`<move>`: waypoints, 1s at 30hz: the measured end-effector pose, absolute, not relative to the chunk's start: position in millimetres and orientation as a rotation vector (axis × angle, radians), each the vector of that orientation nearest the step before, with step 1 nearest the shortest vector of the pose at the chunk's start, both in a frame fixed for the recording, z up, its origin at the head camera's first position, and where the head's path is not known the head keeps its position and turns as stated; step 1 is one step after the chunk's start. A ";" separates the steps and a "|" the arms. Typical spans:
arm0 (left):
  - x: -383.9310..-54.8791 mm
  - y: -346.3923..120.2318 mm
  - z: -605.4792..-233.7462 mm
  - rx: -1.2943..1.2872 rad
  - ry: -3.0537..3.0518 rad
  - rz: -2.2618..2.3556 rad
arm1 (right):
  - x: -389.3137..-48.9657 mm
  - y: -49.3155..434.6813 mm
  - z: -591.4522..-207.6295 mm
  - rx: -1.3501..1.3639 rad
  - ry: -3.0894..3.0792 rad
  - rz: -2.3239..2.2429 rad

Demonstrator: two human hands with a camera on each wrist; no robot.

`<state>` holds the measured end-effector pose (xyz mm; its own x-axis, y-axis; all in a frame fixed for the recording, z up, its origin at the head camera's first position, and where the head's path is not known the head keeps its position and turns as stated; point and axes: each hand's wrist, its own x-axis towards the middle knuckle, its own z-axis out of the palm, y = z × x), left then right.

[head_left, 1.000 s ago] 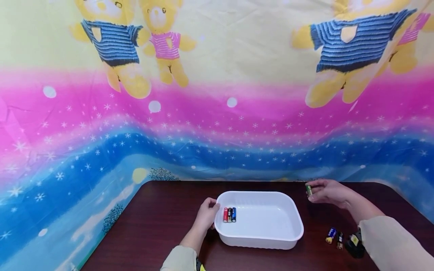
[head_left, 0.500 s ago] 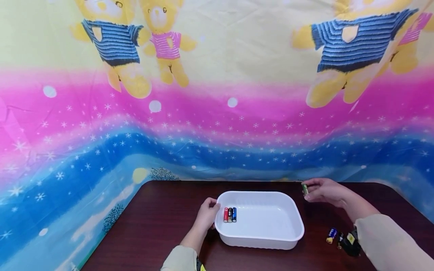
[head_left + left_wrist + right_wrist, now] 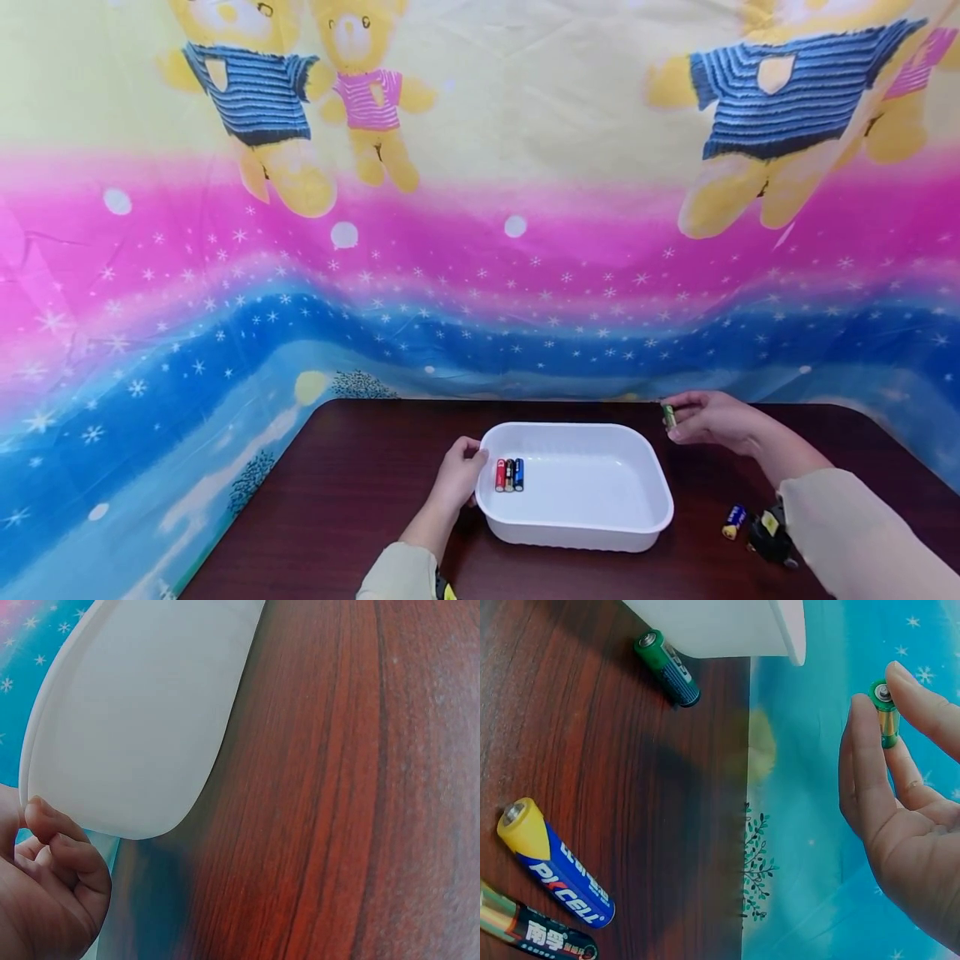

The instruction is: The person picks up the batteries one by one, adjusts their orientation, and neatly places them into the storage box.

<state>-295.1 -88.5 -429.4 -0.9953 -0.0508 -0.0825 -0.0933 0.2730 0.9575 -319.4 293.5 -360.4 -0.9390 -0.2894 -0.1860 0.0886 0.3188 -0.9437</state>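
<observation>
My left hand [image 3: 459,473] grips the left rim of a white plastic tray [image 3: 573,527]; the left wrist view shows its fingers curled at the rim of the tray [image 3: 135,727]. Inside the tray, a red battery [image 3: 500,476], a black-and-gold battery [image 3: 509,476] and a blue-and-black battery [image 3: 519,476] lie side by side at the left end. Beyond the tray's right back corner, my right hand [image 3: 716,423] pinches a green-and-gold battery [image 3: 670,417] between thumb and fingertips, above the table. Its terminal end shows in the right wrist view [image 3: 883,692].
On the table right of the tray lie a blue-and-yellow battery [image 3: 559,866], a black-and-gold battery [image 3: 536,930] and, close to the tray wall, a dark green battery [image 3: 667,669]. A patterned cloth [image 3: 480,250] hangs behind the dark wooden table [image 3: 337,492].
My right hand has moved a little to the left with the green-and-gold battery. Its wrist camera now covers the loose black-and-gold battery in the head view. The left hand and tray stay put.
</observation>
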 end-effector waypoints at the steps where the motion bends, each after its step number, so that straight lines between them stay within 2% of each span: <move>1: -295.5 -88.5 -429.7 -0.140 2.478 1.869 | -319.6 292.7 -359.8 -0.181 2.266 -1.660; 30: -295.3 -88.5 -429.5 -0.151 2.477 1.866 | -320.1 267.5 -353.6 -0.235 2.202 -1.682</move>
<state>-295.3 -88.5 -429.5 -0.9946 -0.0556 -0.0875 -0.0994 0.2732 0.9568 -320.1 267.5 -353.6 -0.9217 -0.3434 -0.1806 0.0838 0.2782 -0.9569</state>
